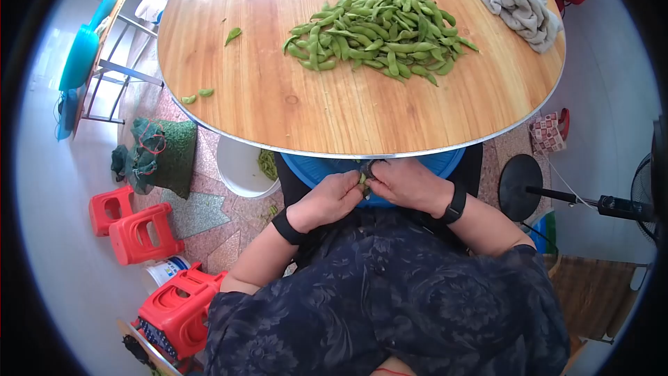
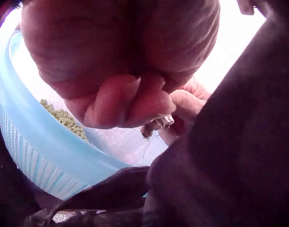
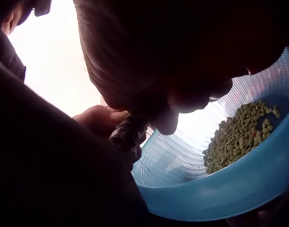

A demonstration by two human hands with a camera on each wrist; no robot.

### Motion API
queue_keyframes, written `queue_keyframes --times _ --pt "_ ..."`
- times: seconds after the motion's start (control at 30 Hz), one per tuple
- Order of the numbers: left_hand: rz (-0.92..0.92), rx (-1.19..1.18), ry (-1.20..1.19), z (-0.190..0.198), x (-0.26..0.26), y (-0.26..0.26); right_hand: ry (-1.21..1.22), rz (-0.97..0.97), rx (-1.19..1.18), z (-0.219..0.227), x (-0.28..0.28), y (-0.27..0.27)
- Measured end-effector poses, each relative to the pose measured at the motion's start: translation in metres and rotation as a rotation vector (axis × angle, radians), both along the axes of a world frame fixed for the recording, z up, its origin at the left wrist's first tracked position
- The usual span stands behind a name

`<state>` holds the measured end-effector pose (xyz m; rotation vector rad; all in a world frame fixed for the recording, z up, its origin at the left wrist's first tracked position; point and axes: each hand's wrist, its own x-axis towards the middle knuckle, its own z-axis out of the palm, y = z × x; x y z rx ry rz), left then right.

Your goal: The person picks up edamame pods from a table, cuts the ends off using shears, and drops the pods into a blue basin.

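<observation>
Green pod (image 1: 362,178) pinched by the fingers of my left hand (image 1: 330,196) and right hand (image 1: 410,184), over the blue basket (image 3: 215,198). Judged light and pliable, possibly slippery; best held near its ends, pressed gently, since it may bruise.

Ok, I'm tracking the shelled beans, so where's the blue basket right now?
In the head view, the blue basket is near the centre, beneath the left hand and right hand, partly hidden by the near edge of the table.
</observation>
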<state>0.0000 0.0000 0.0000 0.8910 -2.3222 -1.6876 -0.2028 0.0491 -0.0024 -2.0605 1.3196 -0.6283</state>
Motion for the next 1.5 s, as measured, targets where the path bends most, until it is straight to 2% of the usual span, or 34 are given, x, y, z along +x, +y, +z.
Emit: queue_keyframes --times 0.1,0.2,0.27,0.37,0.4,0.47,0.5,0.57,0.63,0.67,0.7,0.77,0.8,0.87,0.9,1.0,1.07,1.1,1.2,1.3,1.37,1.4,1.43,1.47,1.5 --pt "0.025 0.120 0.007 0.001 -0.011 0.000 0.035 0.011 -0.091 -0.005 -0.009 -0.002" --pt "0.041 0.185 0.037 0.006 -0.005 0.005 -0.030 -0.047 0.005 -0.011 -0.004 -0.001" --pt "0.064 0.248 0.031 0.014 -0.005 0.003 -0.433 -0.337 0.761 -0.003 -0.006 -0.004" --pt "0.136 0.286 -0.055 0.008 0.009 0.000 -0.483 -0.430 0.845 -0.006 -0.018 -0.011" --pt "0.230 0.334 -0.029 0.010 0.017 0.002 -0.478 -0.436 0.836 -0.015 -0.019 -0.010" --pt "0.411 0.418 -0.033 0.008 0.047 -0.002 -0.046 -0.292 -0.184 -0.038 -0.021 -0.003" --pt "0.569 0.421 -0.025 0.012 0.062 -0.004 0.092 -0.240 -0.089 -0.028 -0.024 0.002" --pt "0.945 0.238 -0.023 0.004 0.095 -0.010 0.187 -0.026 0.228 -0.007 -0.026 0.005" --pt "1.018 -0.063 -0.122 -0.049 0.165 -0.019 0.119 0.060 0.370 0.041 -0.021 0.014" --pt "1.077 -0.130 -0.056 -0.051 0.175 -0.016 0.038 0.090 0.254 0.052 -0.021 0.017" --pt "1.090 -0.224 -0.124 -0.055 0.188 -0.014 0.047 0.084 0.246 0.069 -0.025 0.015" --pt "1.151 -0.213 -0.017 -0.040 0.180 -0.006 0.042 -0.090 0.030 0.100 -0.038 0.006" --pt "1.151 -0.213 -0.004 -0.033 0.174 -0.005 0.113 -0.199 -0.099 0.099 -0.047 -0.003" --pt "0.978 -0.067 0.074 -0.016 0.160 -0.002 0.346 -0.387 -0.351 0.107 -0.060 -0.024" --pt "0.981 -0.070 0.088 0.000 0.145 -0.001 0.354 -0.384 -0.363 0.111 -0.063 -0.034" --pt "0.662 0.042 0.193 0.045 0.087 0.004 0.595 -0.359 -0.397 0.100 -0.068 -0.060" --pt "0.487 0.035 0.230 0.054 0.061 0.006 0.623 -0.347 -0.383 0.100 -0.065 -0.063" --pt "0.378 -0.067 0.239 0.065 0.045 0.005 0.650 -0.335 -0.359 0.101 -0.064 -0.064" --pt "0.201 -0.096 0.337 0.075 0.013 0.004 0.643 -0.342 -0.364 0.103 -0.063 -0.060" --pt "0.116 -0.061 0.357 0.081 -0.010 0.001 0.530 -0.386 -0.333 0.107 -0.058 -0.050" --pt "0.230 0.298 0.378 0.081 -0.025 0.004 0.242 -0.378 -0.255 0.110 -0.052 -0.040" --pt "0.238 0.284 0.381 0.077 -0.031 0.003 0.027 -0.340 -0.191 0.123 -0.044 -0.032" --pt "0.265 0.440 0.441 0.072 -0.038 0.002 0.025 -0.335 -0.201 0.122 -0.037 -0.027" --pt "0.287 0.597 0.500 0.069 -0.042 0.002 -0.164 -0.279 -0.145 0.118 -0.030 -0.020" --pt "0.287 0.589 0.498 0.070 -0.044 0.003 -0.353 -0.221 -0.086 0.115 -0.024 -0.014"
